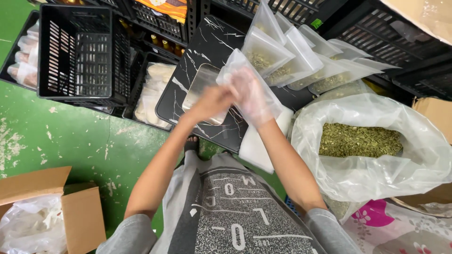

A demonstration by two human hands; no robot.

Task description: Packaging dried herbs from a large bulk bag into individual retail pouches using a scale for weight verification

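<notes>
Over on your far left there's an open brown cardboard box (70, 207) on the green painted floor (70, 136), with crumpled clear plastic (28, 226) stuffed in it. Above that sits an empty black slatted plastic crate (80, 51), and just right of it a lower black crate (141, 89) full of pale flat packets.

Then comes your black marble-pattern desk (207, 42), with a flat silver metal plate (200, 89) lying on it. Your left hand (212, 102) is right over that plate, fingers curled in and pinching the edge of the thin clear plastic glove (252, 91) at your other wrist. Your right hand (249, 94) is inside that glove, fingers loosely spread and pointing up and away from you, not gripping anything else as far as you can see. So the glove is on your right hand, above the middle of the desk, both hands touching each other.

Just beyond your hands, a fanned row of clear zip pouches (301, 61) leans across the back of the desk, each with some greenish seeds in the bottom. A white stack of flat bags (256, 148) hangs off the desk edge under your right forearm.

To the right sits a big clear plastic sack (372, 146), wide open, holding a heap of green seeds (360, 140). More black crates (400, 42) sit behind it, and a pink floral cloth (400, 226) lies in the bottom right corner.
</notes>
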